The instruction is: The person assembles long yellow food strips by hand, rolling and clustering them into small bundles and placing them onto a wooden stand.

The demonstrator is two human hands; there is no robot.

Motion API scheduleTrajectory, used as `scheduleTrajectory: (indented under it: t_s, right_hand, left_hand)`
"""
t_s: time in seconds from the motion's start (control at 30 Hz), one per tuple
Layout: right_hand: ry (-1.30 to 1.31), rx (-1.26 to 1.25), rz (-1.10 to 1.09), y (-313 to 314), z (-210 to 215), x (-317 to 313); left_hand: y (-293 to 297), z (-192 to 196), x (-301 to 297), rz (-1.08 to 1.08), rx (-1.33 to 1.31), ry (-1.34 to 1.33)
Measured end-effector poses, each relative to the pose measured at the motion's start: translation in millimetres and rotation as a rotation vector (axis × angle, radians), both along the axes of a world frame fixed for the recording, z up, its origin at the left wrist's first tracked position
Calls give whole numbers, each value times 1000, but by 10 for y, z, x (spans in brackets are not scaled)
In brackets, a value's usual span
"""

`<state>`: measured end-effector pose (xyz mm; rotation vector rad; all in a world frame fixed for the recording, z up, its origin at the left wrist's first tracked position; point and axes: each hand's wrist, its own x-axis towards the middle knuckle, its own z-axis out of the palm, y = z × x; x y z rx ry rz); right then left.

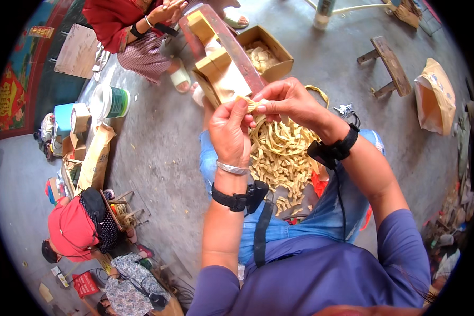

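My left hand (pixel 230 131) and my right hand (pixel 292 102) meet in front of me, above my knees. Between their fingertips they pinch a small pale yellow piece (pixel 251 104) with pleat-like ridges, perhaps a folded woven strip. The fingers cover part of it. Below the hands, between my legs, lies a heap of flat yellow strips (pixel 279 150), some long and looped, many short and folded. Just beyond my left hand stands a cardboard box (pixel 227 79) with a pale inside. Bands with small black devices are strapped round both my wrists.
A narrow red bench (pixel 221 26) reaches away from me, with an open carton (pixel 282 67) of yellow pieces beside it. Another person (pixel 142 42) sits at the far left. Two people work at lower left. A white bucket (pixel 108 101), wooden stool (pixel 392 66) and paper sack (pixel 434 97) stand around.
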<state>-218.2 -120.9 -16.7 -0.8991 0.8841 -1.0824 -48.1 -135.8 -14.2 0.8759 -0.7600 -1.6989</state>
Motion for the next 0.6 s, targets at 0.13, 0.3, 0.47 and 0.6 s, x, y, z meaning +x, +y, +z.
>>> scheduleTrajectory:
  t_s: [0.13,0.3,0.47,0.6]
  right_hand:
    - [3,-16,-8,-32,-62,-26]
    - [220,-270,-86,-64,-125,-4]
    - [165,-211,-28,-74,-16,72]
    - [230,-163,-49,-155,-10,35]
  left_hand:
    - [-55,-90,210,-74,5,300]
    - [-226,75,367,-164,-302,-466]
    - [-307,155,429,-312,-248,-472]
    - [-382,138,451,-272,-103,-299]
